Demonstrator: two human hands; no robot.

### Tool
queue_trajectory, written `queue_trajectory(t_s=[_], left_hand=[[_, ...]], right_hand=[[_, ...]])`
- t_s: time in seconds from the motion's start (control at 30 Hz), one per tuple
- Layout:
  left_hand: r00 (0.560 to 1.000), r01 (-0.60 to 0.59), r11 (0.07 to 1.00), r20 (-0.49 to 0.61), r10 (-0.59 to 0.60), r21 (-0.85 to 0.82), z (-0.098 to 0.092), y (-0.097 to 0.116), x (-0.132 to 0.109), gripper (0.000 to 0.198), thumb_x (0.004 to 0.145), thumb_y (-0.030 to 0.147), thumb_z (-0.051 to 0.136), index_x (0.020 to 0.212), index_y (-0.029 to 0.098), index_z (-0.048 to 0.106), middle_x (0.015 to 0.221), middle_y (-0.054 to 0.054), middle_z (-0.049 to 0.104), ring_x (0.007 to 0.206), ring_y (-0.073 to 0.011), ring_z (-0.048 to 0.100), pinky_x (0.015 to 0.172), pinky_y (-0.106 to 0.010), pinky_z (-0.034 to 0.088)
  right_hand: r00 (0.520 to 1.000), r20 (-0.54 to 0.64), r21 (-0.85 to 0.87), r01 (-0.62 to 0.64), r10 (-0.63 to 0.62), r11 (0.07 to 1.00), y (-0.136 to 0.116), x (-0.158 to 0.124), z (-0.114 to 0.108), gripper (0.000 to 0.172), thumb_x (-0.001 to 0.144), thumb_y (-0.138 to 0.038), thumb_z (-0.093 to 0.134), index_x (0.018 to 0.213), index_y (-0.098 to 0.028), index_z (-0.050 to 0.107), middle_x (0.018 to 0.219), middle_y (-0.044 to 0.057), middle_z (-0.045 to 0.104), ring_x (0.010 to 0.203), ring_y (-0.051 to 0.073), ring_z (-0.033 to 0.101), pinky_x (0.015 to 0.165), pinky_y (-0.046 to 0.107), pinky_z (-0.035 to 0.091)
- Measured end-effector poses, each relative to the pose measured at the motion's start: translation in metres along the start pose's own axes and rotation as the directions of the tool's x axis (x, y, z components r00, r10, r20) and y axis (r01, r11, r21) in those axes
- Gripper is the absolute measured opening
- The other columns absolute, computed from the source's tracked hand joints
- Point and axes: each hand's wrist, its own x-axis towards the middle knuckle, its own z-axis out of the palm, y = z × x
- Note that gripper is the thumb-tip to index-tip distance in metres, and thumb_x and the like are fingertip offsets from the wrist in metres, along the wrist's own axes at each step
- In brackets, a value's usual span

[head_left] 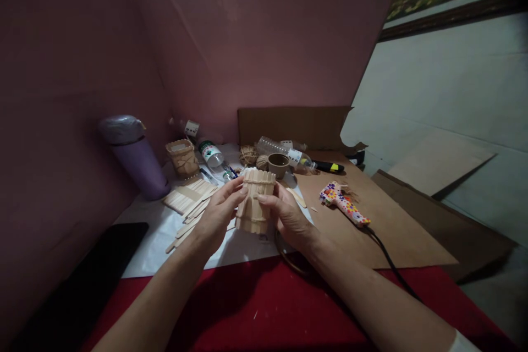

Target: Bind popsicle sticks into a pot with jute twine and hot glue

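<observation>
We hold a stick-covered cup (252,210) roughly upright at the near-centre of the desk (256,308). Our left hand (223,201) has its grip on the cup's 9 o'clock side, our right hand (286,213) on its 3 o'clock side, both filled with it. From the cup, craft sticks (178,202) lie at 9 o'clock, a brown bowl (280,170) at 1, and a flowered glue gun (345,205) at 3.
</observation>
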Motion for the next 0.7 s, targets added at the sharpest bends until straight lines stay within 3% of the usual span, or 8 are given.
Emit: queue_trajectory(t_s=[0.4,0.7], left_hand=[[0.995,-0.094,0.995,0.024,0.093,0.035,0.0065,0.0017,-0.0043,0.049,0.075,0.028,0.071,0.122,0.019,0.06,0.127,-0.01,0.062,0.119,-0.0289,0.055,0.09,-0.035,0.045],[0.995,-0.101,0.995,-0.003,0.101,0.0,0.0091,-0.0042,-0.0039,0.052,0.071,0.023,0.071,0.121,0.017,0.058,0.117,-0.011,0.064,0.105,-0.0261,0.06,0.081,-0.034,0.046]], right_hand=[[0.999,-0.022,-0.014,0.032,-0.032,0.999,0.0035,0.0015,-0.0008,0.042,0.07,-0.026,0.071,0.109,-0.021,0.057,0.107,0.006,0.07,0.098,0.025,0.064,0.086,0.038,0.049],[0.999,0.007,0.003,0.04,-0.04,0.999,0.0068,0.0032,-0.0042,0.039,0.073,-0.024,0.069,0.11,-0.02,0.058,0.106,0.006,0.071,0.094,0.025,0.066,0.083,0.037,0.051]])
